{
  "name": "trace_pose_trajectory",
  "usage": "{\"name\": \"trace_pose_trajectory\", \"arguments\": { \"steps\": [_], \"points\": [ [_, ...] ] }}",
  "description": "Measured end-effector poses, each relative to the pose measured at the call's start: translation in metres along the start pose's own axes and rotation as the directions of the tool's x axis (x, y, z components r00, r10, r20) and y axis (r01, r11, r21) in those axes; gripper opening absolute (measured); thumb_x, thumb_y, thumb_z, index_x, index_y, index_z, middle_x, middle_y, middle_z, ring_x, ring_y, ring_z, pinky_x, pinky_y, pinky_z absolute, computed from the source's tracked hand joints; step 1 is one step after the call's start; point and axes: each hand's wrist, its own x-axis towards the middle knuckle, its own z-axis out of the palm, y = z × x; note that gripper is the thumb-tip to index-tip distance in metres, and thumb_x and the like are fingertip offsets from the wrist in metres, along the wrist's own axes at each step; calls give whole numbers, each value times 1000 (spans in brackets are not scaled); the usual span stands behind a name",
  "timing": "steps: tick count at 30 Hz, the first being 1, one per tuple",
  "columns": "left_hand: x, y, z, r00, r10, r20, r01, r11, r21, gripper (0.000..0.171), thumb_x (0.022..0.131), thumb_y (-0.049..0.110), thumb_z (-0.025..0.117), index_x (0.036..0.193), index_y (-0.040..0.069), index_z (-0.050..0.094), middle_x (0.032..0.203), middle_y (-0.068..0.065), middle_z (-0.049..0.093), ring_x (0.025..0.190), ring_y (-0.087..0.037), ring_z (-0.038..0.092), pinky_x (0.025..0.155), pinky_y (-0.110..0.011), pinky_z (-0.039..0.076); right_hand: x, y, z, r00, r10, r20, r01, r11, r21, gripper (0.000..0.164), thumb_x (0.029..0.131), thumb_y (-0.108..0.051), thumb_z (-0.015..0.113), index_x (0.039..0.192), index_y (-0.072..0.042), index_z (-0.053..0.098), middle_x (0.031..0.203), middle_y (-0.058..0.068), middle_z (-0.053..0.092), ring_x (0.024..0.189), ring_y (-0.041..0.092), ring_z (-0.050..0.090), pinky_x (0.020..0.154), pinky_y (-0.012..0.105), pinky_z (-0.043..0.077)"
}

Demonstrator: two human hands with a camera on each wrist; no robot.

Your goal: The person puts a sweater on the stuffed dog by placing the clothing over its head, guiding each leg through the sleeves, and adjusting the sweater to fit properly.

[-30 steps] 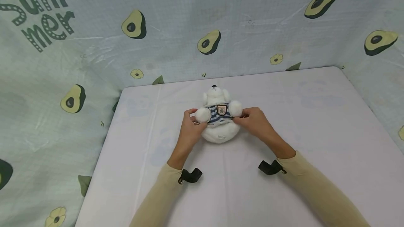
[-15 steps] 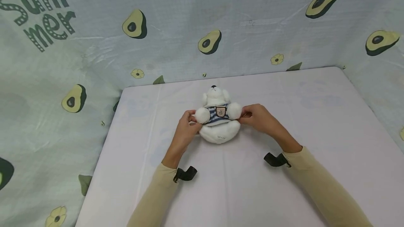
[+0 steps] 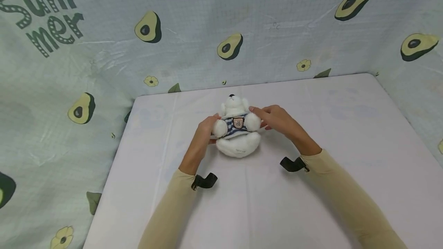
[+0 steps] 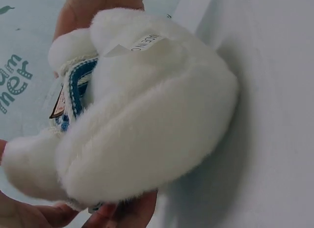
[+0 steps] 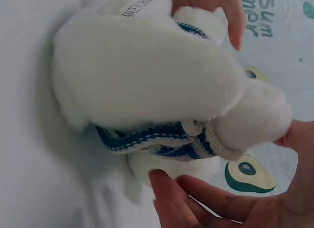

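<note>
A white plush bear [image 3: 238, 145] lies on its back on the table, its black nose toward the back edge. It wears a blue-and-white striped knit sweater [image 5: 179, 147] with a small badge [image 3: 238, 123] on the chest. My left hand [image 3: 202, 133] holds the bear's left-side paw, thumb along the top and fingers beneath. Across from it, my right hand [image 3: 278, 120] holds the other paw between thumb and fingers. In the left wrist view the bear's rounded bottom [image 4: 157, 120] fills the middle, with a white printed tag [image 4: 147, 41] near its top.
A white cloth covers the table [image 3: 311, 203]. Behind and at both sides hangs a pale curtain [image 3: 194, 18] printed with avocados and lettering. A black wrist camera [image 3: 205, 181] sits on the left sleeve, and another black camera [image 3: 292, 164] on the right.
The bear has shifted slightly to the left. My hands have moved up its sides from the sweater's hem to the paws, and the right thumb now lies higher, near the neck.
</note>
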Motion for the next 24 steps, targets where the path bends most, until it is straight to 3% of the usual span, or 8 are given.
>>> {"name": "trace_pose_trajectory", "arguments": {
  "steps": [4, 9, 14, 20, 24],
  "points": [
    [8, 5, 6, 998, -55, -9, 56, 991, 123, 53, 98, 50, 55, 133, 11, 63, 126, -11, 61, 109, -25, 59, 78, -35, 51, 5, -4, 3, 991, 34, 129, -43, 997, 65, 69, 100, -56, 52, 137, 1, 60, 135, 17, 62, 116, 30, 64, 97, 42, 54],
    [9, 6, 9, 1000, -17, 2, 16, 986, 163, 32, 96, 35, 64, 114, 10, 66, 113, -9, 65, 96, -21, 60, 70, -32, 49, 9, -6, 1, 971, 14, 239, -25, 999, 42, 62, 95, -52, 64, 134, -3, 63, 130, 13, 64, 110, 26, 65, 94, 39, 56],
    [6, 8, 9, 999, 15, 34, -20, 989, 145, 17, 96, 28, 63, 97, 11, 64, 101, -6, 61, 85, -19, 56, 62, -31, 47, 7, -4, -5, 973, -34, 227, 26, 999, 40, 47, 90, -44, 75, 116, -6, 65, 116, 10, 66, 98, 21, 66, 84, 35, 58],
    [8, 6, 4, 989, -37, 146, 27, 997, 74, 18, 99, 25, 56, 89, 12, 64, 93, -5, 59, 77, -18, 57, 55, -30, 48, 4, -1, -8, 958, -127, 257, 116, 992, 58, 22, 98, -27, 70, 103, -7, 63, 106, 8, 61, 92, 21, 57, 74, 33, 54],
    [10, 0, 2, 987, -35, 158, 24, 997, 67, 18, 102, 24, 58, 94, 10, 66, 98, -6, 63, 78, -19, 60, 56, -31, 51, 3, 5, -8, 959, -146, 242, 128, 988, 88, 11, 100, -17, 66, 100, -6, 64, 106, 8, 60, 93, 22, 54, 72, 33, 53]
  ]
}}
